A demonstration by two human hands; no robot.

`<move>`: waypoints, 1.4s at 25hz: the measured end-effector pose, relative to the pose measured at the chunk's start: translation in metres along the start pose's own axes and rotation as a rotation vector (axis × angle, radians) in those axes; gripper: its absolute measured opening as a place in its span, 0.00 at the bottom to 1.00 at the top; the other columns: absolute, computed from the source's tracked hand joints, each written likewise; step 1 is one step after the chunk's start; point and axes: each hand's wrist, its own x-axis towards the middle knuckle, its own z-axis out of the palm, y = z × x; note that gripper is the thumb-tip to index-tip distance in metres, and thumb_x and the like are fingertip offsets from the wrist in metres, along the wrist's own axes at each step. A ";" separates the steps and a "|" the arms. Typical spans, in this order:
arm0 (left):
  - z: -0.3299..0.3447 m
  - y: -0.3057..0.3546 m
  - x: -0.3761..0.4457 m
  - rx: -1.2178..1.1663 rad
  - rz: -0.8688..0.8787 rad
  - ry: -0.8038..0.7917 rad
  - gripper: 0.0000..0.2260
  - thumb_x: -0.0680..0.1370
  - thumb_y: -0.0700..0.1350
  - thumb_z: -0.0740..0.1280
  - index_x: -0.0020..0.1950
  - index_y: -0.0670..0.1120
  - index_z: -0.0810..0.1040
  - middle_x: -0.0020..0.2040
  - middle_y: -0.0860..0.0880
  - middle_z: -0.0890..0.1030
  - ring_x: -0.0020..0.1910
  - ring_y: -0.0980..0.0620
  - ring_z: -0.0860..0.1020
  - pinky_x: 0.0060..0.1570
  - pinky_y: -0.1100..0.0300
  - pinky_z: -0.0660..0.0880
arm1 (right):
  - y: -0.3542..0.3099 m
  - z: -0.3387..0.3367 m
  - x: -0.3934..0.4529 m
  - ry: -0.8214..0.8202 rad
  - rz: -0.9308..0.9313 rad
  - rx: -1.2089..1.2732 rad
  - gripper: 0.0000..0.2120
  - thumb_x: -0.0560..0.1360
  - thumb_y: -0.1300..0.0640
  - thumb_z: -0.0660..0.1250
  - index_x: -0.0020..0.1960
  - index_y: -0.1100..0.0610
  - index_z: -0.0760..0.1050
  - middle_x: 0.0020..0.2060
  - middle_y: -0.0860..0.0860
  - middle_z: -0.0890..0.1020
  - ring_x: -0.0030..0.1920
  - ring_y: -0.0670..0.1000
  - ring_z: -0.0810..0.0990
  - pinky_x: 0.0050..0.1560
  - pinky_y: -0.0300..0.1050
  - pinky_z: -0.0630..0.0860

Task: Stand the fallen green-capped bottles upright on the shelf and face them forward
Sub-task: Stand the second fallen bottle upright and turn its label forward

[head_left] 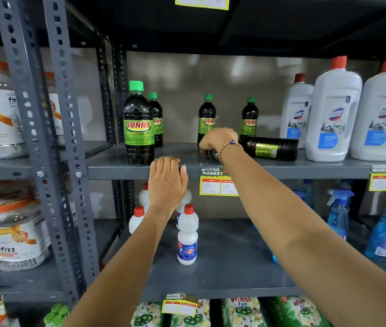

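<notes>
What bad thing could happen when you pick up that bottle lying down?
The fallen bottle lies close to two standing bottles, so swinging it up might topple them. It could also bump the white Domex bottle beside its base. The right hand grips only its cap end, so it might slip.

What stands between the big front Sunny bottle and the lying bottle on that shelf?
In the head view, the right hand, closed on the neck end of the lying bottle; otherwise bare shelf next to the front Sunny bottle.

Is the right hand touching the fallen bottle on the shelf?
Touching. The head view shows the right hand closed over the neck end of the fallen bottle, covering its cap, with no gap visible between them.
</notes>
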 end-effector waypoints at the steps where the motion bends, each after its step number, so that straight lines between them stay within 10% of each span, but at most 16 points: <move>1: 0.000 0.001 0.001 0.013 0.016 -0.014 0.16 0.81 0.48 0.53 0.51 0.41 0.78 0.48 0.43 0.81 0.49 0.43 0.78 0.58 0.49 0.70 | 0.003 0.000 0.001 0.017 0.015 0.065 0.27 0.71 0.49 0.69 0.66 0.59 0.71 0.64 0.56 0.74 0.64 0.56 0.74 0.50 0.46 0.74; 9: 0.001 0.009 0.009 0.052 -0.023 -0.008 0.18 0.81 0.52 0.52 0.42 0.42 0.74 0.40 0.45 0.77 0.39 0.44 0.74 0.45 0.52 0.69 | 0.022 0.037 -0.002 0.144 -0.205 0.974 0.28 0.73 0.45 0.67 0.64 0.59 0.61 0.51 0.53 0.77 0.51 0.53 0.78 0.52 0.48 0.74; 13: 0.002 0.010 0.016 0.025 -0.008 -0.037 0.17 0.81 0.51 0.52 0.41 0.42 0.72 0.38 0.45 0.75 0.37 0.45 0.73 0.43 0.52 0.70 | 0.026 0.045 0.004 -0.051 -0.355 0.839 0.32 0.72 0.33 0.59 0.65 0.50 0.53 0.61 0.52 0.76 0.63 0.57 0.74 0.68 0.64 0.63; 23: 0.004 -0.002 0.004 0.020 0.081 -0.014 0.16 0.81 0.50 0.52 0.43 0.43 0.73 0.40 0.45 0.76 0.39 0.45 0.73 0.46 0.52 0.69 | 0.035 0.040 0.004 -0.148 -0.342 1.077 0.38 0.73 0.61 0.72 0.73 0.59 0.52 0.52 0.46 0.74 0.53 0.45 0.74 0.52 0.36 0.69; 30: 0.003 0.000 0.003 0.004 0.065 -0.007 0.16 0.81 0.50 0.52 0.44 0.42 0.74 0.41 0.45 0.77 0.39 0.45 0.74 0.46 0.51 0.70 | 0.035 0.046 0.009 -0.052 -0.283 1.012 0.44 0.64 0.54 0.80 0.70 0.58 0.58 0.64 0.53 0.70 0.63 0.52 0.71 0.65 0.48 0.71; 35: 0.000 0.002 0.004 0.007 0.069 -0.008 0.16 0.81 0.50 0.52 0.44 0.43 0.74 0.40 0.45 0.77 0.39 0.45 0.74 0.45 0.51 0.72 | 0.039 0.042 0.011 -0.164 -0.259 1.098 0.34 0.69 0.62 0.74 0.69 0.59 0.61 0.56 0.52 0.76 0.58 0.51 0.75 0.54 0.42 0.69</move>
